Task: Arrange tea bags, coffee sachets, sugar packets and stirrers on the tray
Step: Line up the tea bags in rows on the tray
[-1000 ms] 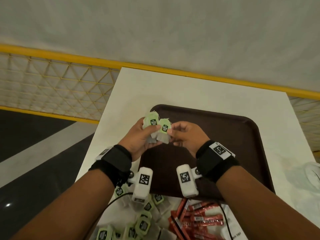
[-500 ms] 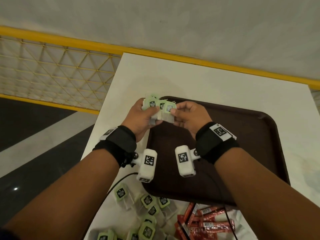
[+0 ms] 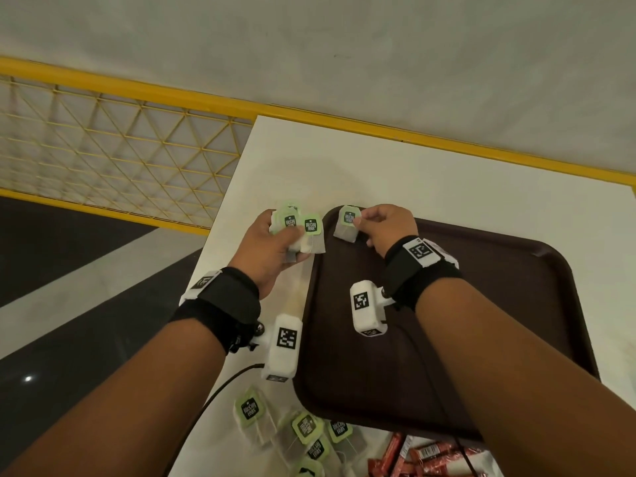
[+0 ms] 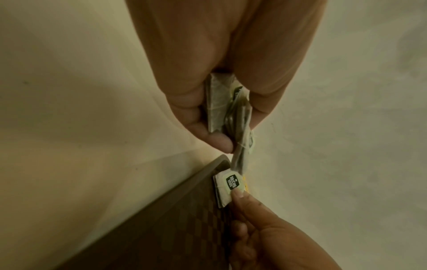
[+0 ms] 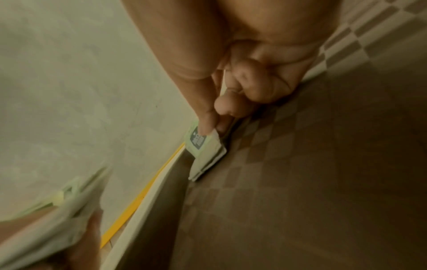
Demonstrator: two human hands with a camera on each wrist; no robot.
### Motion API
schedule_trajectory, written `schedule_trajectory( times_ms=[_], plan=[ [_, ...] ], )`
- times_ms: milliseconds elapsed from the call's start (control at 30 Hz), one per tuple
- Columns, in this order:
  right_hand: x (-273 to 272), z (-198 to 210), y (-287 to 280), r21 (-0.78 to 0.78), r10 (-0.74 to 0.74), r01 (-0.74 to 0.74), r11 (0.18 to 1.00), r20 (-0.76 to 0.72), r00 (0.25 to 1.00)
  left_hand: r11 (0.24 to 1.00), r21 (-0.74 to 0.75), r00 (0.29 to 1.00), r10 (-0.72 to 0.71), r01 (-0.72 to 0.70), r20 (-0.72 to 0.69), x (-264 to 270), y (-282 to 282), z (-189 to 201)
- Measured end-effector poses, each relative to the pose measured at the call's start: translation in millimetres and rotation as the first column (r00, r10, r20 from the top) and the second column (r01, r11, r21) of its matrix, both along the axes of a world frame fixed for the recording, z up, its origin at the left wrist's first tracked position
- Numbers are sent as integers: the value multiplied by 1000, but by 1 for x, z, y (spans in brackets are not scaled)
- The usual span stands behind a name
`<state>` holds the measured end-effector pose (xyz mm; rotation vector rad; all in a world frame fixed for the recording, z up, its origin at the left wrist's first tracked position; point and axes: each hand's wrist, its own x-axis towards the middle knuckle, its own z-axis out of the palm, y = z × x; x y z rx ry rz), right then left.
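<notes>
Early stage. Right hand point(image 3: 385, 228) pinches first tea bag point(image 3: 347, 224) over tray point(image 3: 516, 304) far-left corner. Left hand point(image 3: 272, 249) clutches tea bag bunch point(image 3: 299, 228) beside tray. Loose tea bags point(image 3: 303, 428), red sachets point(image 3: 426, 456) wait at tabletop point(image 3: 413, 180) near edge.

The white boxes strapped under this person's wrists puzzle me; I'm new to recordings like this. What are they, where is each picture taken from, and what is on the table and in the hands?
Those boxes are small cameras. No machine here: a person works with bare hands. The wide picture comes from a head camera looking down; the two close pictures look along each hand from the wrists.

On the white table lies a brown tray. Loose tea bags and red sachets lie at the near edge, off the tray.

The left hand grips a bunch of tea bags beside the tray. The right hand pinches a single tea bag at the tray's far left corner, apparently about to lay it down.
</notes>
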<state>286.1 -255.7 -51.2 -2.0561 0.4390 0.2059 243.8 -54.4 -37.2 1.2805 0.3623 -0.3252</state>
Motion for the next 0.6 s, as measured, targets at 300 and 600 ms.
schedule_trajectory(
  times_ms=[300, 600],
  plan=[
    [7, -4, 1, -173, 10, -6, 985, 23, 1000, 999, -13, 999, -37, 37, -6, 0, 0, -5],
    [-33, 25, 18, 246, 256, -230, 942, -79, 963, 995, -8, 994, -104, 104, 12, 4, -6, -3]
  ],
)
